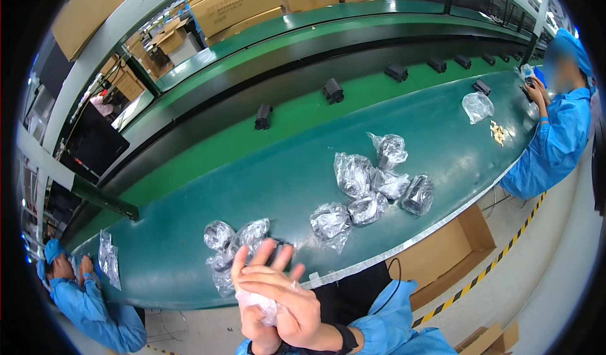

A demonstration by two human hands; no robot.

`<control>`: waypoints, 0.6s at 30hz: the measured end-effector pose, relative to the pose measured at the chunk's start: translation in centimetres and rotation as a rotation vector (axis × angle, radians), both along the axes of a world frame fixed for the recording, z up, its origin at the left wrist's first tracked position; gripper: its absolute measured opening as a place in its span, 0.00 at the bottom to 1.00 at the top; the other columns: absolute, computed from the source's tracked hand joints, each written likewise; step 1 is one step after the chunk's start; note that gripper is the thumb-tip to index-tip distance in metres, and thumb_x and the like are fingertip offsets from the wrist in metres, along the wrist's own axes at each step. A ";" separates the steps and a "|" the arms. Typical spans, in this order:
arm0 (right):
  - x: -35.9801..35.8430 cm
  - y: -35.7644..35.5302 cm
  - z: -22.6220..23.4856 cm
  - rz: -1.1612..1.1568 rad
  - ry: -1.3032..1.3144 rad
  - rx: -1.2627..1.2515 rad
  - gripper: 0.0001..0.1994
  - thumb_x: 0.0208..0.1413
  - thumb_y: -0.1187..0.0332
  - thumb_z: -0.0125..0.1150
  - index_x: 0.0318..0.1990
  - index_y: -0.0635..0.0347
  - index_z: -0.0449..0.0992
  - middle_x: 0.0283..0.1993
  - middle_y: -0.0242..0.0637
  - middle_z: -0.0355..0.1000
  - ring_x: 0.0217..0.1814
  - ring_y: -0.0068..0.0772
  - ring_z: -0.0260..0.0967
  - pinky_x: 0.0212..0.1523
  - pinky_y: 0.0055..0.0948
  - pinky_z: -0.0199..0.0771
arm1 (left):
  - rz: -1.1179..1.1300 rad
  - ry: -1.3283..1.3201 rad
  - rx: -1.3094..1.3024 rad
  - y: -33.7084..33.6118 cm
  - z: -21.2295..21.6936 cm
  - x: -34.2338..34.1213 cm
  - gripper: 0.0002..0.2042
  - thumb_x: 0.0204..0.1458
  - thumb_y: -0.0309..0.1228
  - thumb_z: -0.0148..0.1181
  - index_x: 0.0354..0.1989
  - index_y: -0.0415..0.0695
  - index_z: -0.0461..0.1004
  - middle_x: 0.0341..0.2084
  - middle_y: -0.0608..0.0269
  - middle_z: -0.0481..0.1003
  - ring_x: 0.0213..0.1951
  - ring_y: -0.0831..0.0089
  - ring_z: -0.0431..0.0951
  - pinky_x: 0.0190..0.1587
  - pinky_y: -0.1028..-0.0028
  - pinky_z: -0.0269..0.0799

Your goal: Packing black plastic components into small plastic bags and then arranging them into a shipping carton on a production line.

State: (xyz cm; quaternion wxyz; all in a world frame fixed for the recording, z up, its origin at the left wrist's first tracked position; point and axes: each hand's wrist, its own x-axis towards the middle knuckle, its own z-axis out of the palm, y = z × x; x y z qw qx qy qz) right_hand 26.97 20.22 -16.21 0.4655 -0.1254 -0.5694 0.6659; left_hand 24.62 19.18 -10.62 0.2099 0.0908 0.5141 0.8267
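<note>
Just off the table's near edge, my two hands overlap around a crumpled clear plastic bag [262,306]. My right hand [302,309], with a black band at its wrist, folds its fingers across the plastic. Underneath, my left hand [255,331] is partly covered; raised fingers stick up behind, and the bag is pressed between the palms. Whether anything is inside the bag is hidden. Beyond my fingertips lie several dark parts in clear bags [219,236], with a dark piece [278,246] partly behind my fingers. Another group of bagged dark parts [353,173] lies to the right.
A green conveyor belt [202,150] with several black parts [332,91] runs behind the green worktable [170,210]. Co-workers in blue sit at the left [95,311] and right [558,128]. An open carton [442,248] stands below the table edge. Flat plastic bags [108,260] lie at left.
</note>
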 end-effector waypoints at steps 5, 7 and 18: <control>1.2 1.9 -0.7 -0.203 -0.065 0.545 0.19 0.56 0.71 0.50 0.52 0.70 0.78 0.60 0.52 0.72 0.66 0.56 0.68 0.63 0.47 0.68 | -0.336 -0.292 0.051 -6.4 -4.9 -2.9 0.25 0.51 0.36 0.64 0.58 0.42 0.72 0.47 0.51 0.76 0.45 0.53 0.80 0.41 0.66 0.76; 2.1 2.2 0.0 -0.246 -0.465 0.834 0.22 0.55 0.68 0.53 0.56 0.68 0.76 0.67 0.47 0.68 0.72 0.56 0.60 0.66 0.58 0.60 | -0.504 -0.285 0.106 -7.0 -6.1 -3.2 0.33 0.56 0.42 0.50 0.68 0.35 0.57 0.62 0.48 0.66 0.64 0.55 0.68 0.66 0.57 0.62; 7.1 1.8 -4.1 0.352 -0.200 0.298 0.26 0.52 0.80 0.57 0.62 0.69 0.69 0.67 0.51 0.65 0.69 0.54 0.64 0.69 0.49 0.62 | -0.384 -0.813 0.274 -8.2 -12.9 -4.8 0.04 0.50 0.33 0.46 0.26 0.49 0.66 0.26 0.65 0.69 0.26 0.68 0.70 0.30 0.70 0.71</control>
